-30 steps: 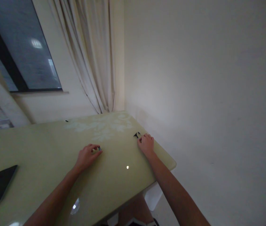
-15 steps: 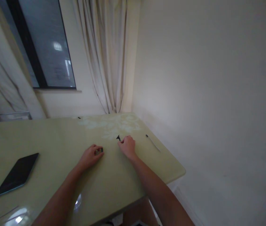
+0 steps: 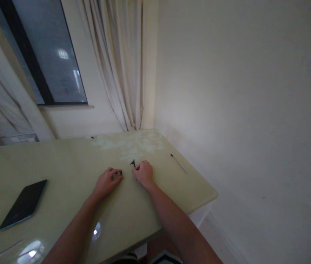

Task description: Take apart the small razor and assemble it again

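Note:
Between the thumb and index finger of my left hand [image 3: 107,182] is a small dark block [image 3: 120,173], too small to name. My right hand [image 3: 143,173] pinches the lower end of a small black T-headed piece [image 3: 132,162], its crosspiece pointing up and away from me. The hands rest low over the table, close together with a short gap between them. A tiny dark tip shows just under my right hand; the fingers hide the rest of it.
The pale green table [image 3: 111,216] meets the wall at the right. A black tablet [image 3: 25,203] lies at left. Near the right edge is a thin white stick [image 3: 179,163] with a dark tip. A small black piece [image 3: 92,137] lies at the back edge, below the curtain [image 3: 119,66].
My right hand has moved left with the T-headed piece, closer to my left hand. The left hand keeps its pinch, and the view has shifted slightly.

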Motion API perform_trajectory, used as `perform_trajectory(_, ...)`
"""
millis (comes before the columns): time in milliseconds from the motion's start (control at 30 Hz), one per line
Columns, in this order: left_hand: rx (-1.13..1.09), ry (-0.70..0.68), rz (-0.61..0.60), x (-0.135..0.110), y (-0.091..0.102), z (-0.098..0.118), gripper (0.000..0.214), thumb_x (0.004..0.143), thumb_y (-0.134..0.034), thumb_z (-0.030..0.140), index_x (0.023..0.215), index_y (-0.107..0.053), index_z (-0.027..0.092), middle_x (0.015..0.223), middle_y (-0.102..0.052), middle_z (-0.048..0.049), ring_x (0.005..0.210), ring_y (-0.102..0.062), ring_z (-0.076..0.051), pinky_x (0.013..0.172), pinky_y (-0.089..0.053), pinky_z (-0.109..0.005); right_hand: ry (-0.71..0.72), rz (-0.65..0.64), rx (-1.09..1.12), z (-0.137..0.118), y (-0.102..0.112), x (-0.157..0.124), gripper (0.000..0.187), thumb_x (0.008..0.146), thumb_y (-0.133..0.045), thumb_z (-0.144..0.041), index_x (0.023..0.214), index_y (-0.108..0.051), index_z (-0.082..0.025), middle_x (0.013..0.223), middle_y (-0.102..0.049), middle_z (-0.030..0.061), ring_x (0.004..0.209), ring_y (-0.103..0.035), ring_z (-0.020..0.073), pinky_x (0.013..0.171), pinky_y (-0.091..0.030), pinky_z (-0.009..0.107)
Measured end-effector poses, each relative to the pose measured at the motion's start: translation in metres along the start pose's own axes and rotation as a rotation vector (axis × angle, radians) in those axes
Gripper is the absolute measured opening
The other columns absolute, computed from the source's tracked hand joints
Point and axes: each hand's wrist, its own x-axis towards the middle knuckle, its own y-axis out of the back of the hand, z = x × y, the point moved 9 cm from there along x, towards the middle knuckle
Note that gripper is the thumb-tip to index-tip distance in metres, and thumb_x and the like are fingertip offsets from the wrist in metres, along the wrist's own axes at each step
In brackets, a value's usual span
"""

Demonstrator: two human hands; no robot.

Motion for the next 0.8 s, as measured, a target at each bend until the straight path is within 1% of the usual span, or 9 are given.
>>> perform_trajectory(133, 0.028, -0.002, 0.006, 0.0, 0.0, 0.001, 0.048, 0.088, -0.057, 0.051, 0.12, -0.074, 0.02, 0.109, -0.069, -0.0098, 0.087, -0.068, -0.024, 0.085, -0.052, -0.036, 0.036, 0.005, -0.028, -0.005, -0.002, 0.0, 0.015, 0.088, -0.065, -0.033, 0.083, -0.07, -0.02, 0.097, -0.071, 0.0101, 0.098, -0.063, 0.025, 0.085, -0.044, 0.034)
perform_trajectory(333, 0.032, 0.002, -0.003, 0.001, -0.003, 0.0, 0.044, 0.089, -0.057, 0.051, 0.119, -0.075, 0.023, 0.111, -0.069, -0.0083, 0.09, -0.068, -0.024, 0.085, -0.052, -0.034, 0.178, -0.003, -0.065, -0.026, -0.009, -0.004, 0.019, 0.092, -0.062, -0.035, 0.093, -0.072, -0.018, 0.105, -0.07, 0.0128, 0.107, -0.062, 0.0271, 0.093, -0.043, 0.037)
perform_trajectory(433, 0.035, -0.008, 0.007, 0.001, -0.003, -0.001, 0.043, 0.089, -0.057, 0.049, 0.118, -0.075, 0.023, 0.11, -0.069, -0.0087, 0.091, -0.069, -0.024, 0.086, -0.052, -0.035, 0.084, 0.047, -0.023, -0.017, 0.008, 0.003, 0.021, 0.096, -0.056, -0.03, 0.094, -0.073, -0.019, 0.106, -0.07, 0.012, 0.107, -0.062, 0.0257, 0.092, -0.043, 0.035)
perform_trajectory(500, 0.038, -0.027, 0.012, 0.001, -0.003, 0.0, 0.043, 0.089, -0.057, 0.049, 0.118, -0.075, 0.022, 0.111, -0.068, -0.0093, 0.092, -0.069, -0.025, 0.087, -0.052, -0.036, -0.027, 0.128, 0.0, 0.003, 0.033, 0.012, 0.022, 0.098, -0.052, -0.027, 0.096, -0.073, -0.018, 0.106, -0.07, 0.012, 0.106, -0.063, 0.0254, 0.09, -0.043, 0.034)
perform_trajectory(567, 0.042, -0.049, 0.012, 0.001, -0.004, 0.002, 0.043, 0.09, -0.056, 0.048, 0.117, -0.075, 0.021, 0.11, -0.068, -0.0098, 0.093, -0.069, -0.025, 0.088, -0.052, -0.037, -0.13, 0.213, 0.002, 0.033, 0.063, 0.02, 0.024, 0.099, -0.05, -0.026, 0.098, -0.073, -0.018, 0.107, -0.07, 0.0121, 0.104, -0.063, 0.0258, 0.089, -0.043, 0.035)
perform_trajectory(600, 0.042, -0.055, 0.014, 0.001, -0.004, 0.002, 0.043, 0.09, -0.056, 0.048, 0.117, -0.075, 0.021, 0.11, -0.067, -0.0101, 0.094, -0.069, -0.026, 0.088, -0.052, -0.037, -0.15, 0.233, -0.009, 0.05, 0.077, 0.025, 0.025, 0.1, -0.049, -0.026, 0.1, -0.072, -0.017, 0.109, -0.069, 0.0132, 0.105, -0.062, 0.0271, 0.089, -0.043, 0.037)
perform_trajectory(667, 0.038, -0.052, 0.015, 0.003, -0.004, 0.001, 0.043, 0.09, -0.056, 0.046, 0.116, -0.075, 0.019, 0.109, -0.067, -0.0109, 0.096, -0.069, -0.026, 0.089, -0.052, -0.036, -0.211, 0.243, -0.075, 0.092, 0.101, 0.029, 0.019, 0.096, -0.055, -0.025, 0.098, -0.073, -0.018, 0.109, -0.068, 0.0153, 0.106, -0.062, 0.0317, 0.089, -0.043, 0.043)
perform_trajectory(733, 0.035, -0.04, 0.008, 0.005, -0.005, 0.0, 0.042, 0.089, -0.056, 0.044, 0.116, -0.074, 0.017, 0.11, -0.067, -0.0118, 0.098, -0.069, -0.026, 0.091, -0.052, -0.036, -0.263, 0.273, -0.155, 0.136, 0.121, 0.026, 0.012, 0.091, -0.065, -0.027, 0.1, -0.073, -0.024, 0.11, -0.067, 0.0147, 0.11, -0.06, 0.0359, 0.089, -0.043, 0.049)
perform_trajectory(800, 0.05, -0.032, 0.001, 0.006, -0.006, 0.001, 0.042, 0.089, -0.056, 0.042, 0.117, -0.073, 0.016, 0.111, -0.068, -0.0124, 0.099, -0.069, -0.027, 0.092, -0.051, -0.037, -0.279, 0.272, -0.202, 0.172, 0.133, 0.019, 0.015, 0.084, -0.071, -0.024, 0.098, -0.072, -0.029, 0.105, -0.068, 0.0129, 0.107, -0.061, 0.0366, 0.086, -0.044, 0.051)
